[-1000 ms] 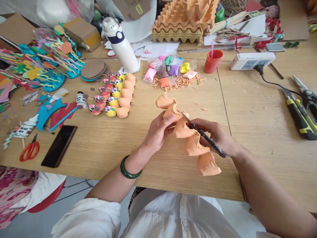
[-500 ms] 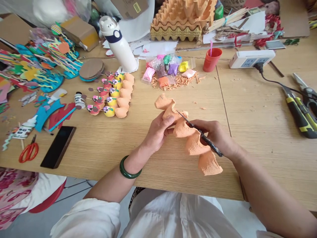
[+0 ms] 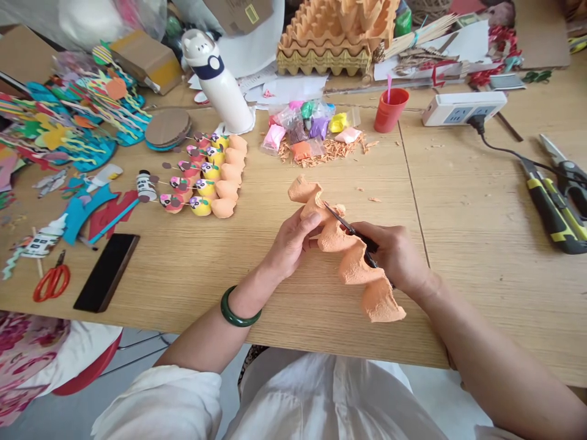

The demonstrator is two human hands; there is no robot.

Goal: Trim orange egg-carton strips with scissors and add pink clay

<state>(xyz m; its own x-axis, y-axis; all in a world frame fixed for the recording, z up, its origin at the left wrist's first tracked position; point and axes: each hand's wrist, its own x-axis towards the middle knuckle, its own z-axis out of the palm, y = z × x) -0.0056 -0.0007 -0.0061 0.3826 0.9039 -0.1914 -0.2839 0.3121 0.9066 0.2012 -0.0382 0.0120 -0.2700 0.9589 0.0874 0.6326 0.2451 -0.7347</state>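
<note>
My left hand (image 3: pixel 290 244) is closed around the upper part of a strip of orange egg-carton cups (image 3: pixel 355 269), held just above the wooden table (image 3: pixel 458 201). My right hand (image 3: pixel 397 256) grips a pair of dark scissors (image 3: pixel 349 230), whose blades bite into the carton between two cups. The strip hangs down toward the table's near edge, past my right wrist. A green bangle circles my left wrist.
Painted egg-cup figures (image 3: pixel 206 180) lie in rows left of centre, beside a black phone (image 3: pixel 106 272) and red scissors (image 3: pixel 51 282). Clay bags (image 3: pixel 312 131), a red cup (image 3: pixel 389 110), a white bottle (image 3: pixel 215 79), a power strip (image 3: pixel 463 108) and yellow-handled cutters (image 3: pixel 550 211) lie around.
The scissors have closed further into the carton and my right hand has slid up along them. The strip has shifted slightly.
</note>
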